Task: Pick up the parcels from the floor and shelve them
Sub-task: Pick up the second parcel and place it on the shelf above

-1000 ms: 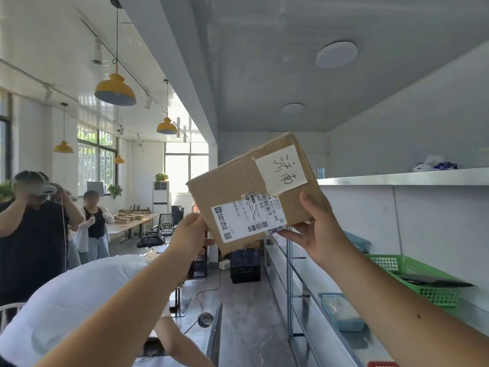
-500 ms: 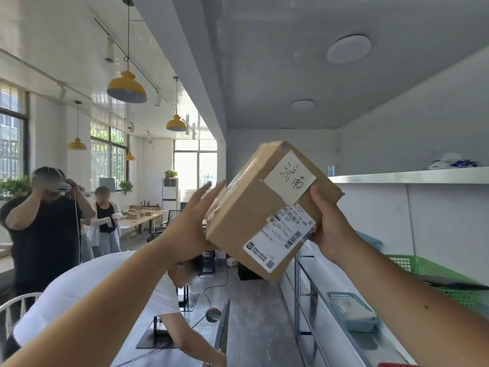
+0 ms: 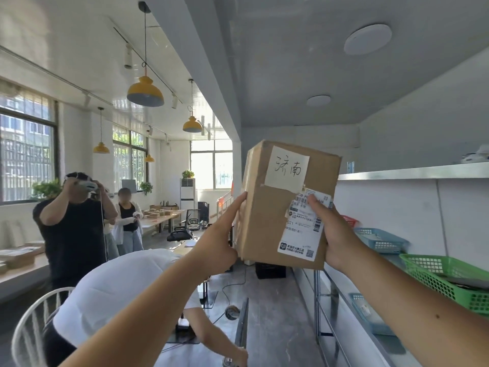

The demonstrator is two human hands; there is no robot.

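To the right, the top shelf [image 3: 412, 172] is bare along its near stretch. One level lower, a green basket [image 3: 447, 282] and a blue basket [image 3: 381, 239] take up room. Near left, a bent-over person [image 3: 116, 292] blocks the floor.

White walls and a grey ceiling [image 3: 304, 75] are seen. Yellow pendant lamps [image 3: 145, 92] are hung from track rails. Barred windows [image 3: 26, 154] are lit by daylight. A grey floor [image 3: 275, 313], long desks [image 3: 164, 215] and a white chair [image 3: 29, 321] are shown.
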